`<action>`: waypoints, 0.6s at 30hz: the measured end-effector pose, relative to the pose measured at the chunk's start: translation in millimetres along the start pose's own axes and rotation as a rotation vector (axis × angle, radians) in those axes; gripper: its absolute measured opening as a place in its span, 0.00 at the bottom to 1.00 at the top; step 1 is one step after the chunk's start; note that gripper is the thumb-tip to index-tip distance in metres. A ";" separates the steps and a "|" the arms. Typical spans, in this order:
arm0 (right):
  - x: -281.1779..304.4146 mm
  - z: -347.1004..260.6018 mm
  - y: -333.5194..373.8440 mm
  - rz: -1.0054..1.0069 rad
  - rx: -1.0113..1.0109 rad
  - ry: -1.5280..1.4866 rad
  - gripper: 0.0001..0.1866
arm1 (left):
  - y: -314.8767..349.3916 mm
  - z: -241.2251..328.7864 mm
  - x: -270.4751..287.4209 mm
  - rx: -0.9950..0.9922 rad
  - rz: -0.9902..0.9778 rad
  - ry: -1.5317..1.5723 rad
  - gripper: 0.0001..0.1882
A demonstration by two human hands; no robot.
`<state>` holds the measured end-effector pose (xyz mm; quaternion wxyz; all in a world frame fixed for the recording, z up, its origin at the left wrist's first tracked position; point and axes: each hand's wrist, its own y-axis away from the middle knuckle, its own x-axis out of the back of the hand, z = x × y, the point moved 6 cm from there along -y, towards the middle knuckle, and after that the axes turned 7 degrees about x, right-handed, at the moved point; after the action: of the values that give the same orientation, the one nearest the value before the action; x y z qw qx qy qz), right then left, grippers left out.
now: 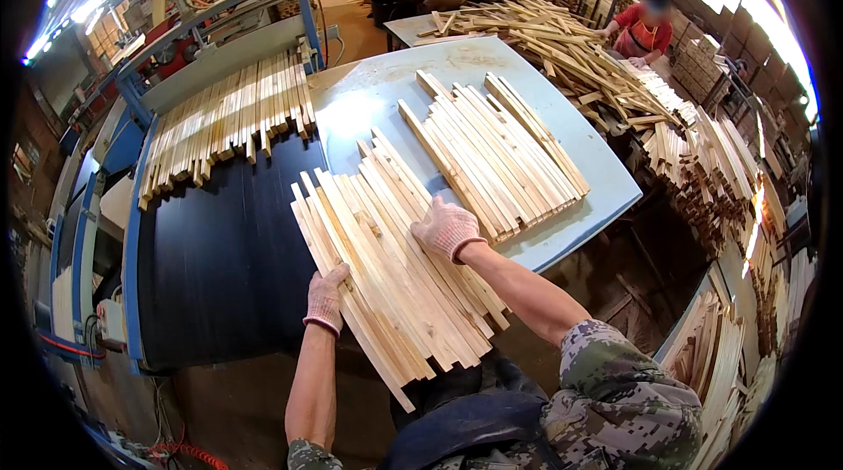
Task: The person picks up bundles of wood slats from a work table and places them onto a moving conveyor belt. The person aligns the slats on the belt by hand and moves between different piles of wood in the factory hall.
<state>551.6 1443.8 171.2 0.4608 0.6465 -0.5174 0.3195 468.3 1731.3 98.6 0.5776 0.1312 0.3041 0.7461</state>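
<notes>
A row of pale wooden strips (395, 272) lies side by side, slanting across the front of the table, its near ends jutting past the edge toward my body. My left hand (326, 298), in a knitted glove, is closed on the outermost strip at the row's left side, thumb on top and the other fingers hidden. Also gloved, my right hand (446, 228) grips the row's right side, its fingertips partly hidden. Just right of that hand, a second batch of strips (496, 158) lies on the light blue tabletop (360, 88).
A black conveyor belt (233, 250) runs at left, with more strips (233, 119) lying under a blue machine frame (224, 0). Loose strips are heaped (562, 44) at the far right. Behind stacked wood there, a person in red (645, 31) works.
</notes>
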 end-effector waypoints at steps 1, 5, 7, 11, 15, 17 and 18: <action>0.7 -0.9 -4.5 0.022 0.002 -0.009 0.45 | -8.6 2.3 -0.1 -0.005 0.004 -0.009 0.30; 3.9 13.2 -27.6 0.118 -0.031 -0.048 0.45 | -32.1 21.0 -27.0 -0.030 0.015 -0.058 0.27; 9.6 13.6 -40.5 0.143 -0.060 -0.082 0.46 | -46.0 34.3 -34.5 -0.049 0.030 -0.080 0.26; 18.2 12.3 -57.6 0.155 -0.052 -0.179 0.46 | -88.4 54.2 -43.0 -0.149 -0.032 -0.076 0.25; 31.5 2.6 -56.0 0.229 0.137 -0.175 0.42 | -103.3 74.0 -44.9 -0.168 -0.036 -0.167 0.30; 27.5 11.1 -62.0 0.121 0.151 -0.186 0.41 | -107.2 73.4 -47.1 -0.146 -0.069 -0.096 0.29; 28.4 10.7 -61.1 0.038 0.163 -0.137 0.42 | -105.6 72.6 -47.8 -0.134 -0.087 -0.089 0.29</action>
<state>617.1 1425.7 176.3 0.3639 0.6924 -0.5321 0.3241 604.8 1723.8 98.7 0.6297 0.1121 0.2330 0.7325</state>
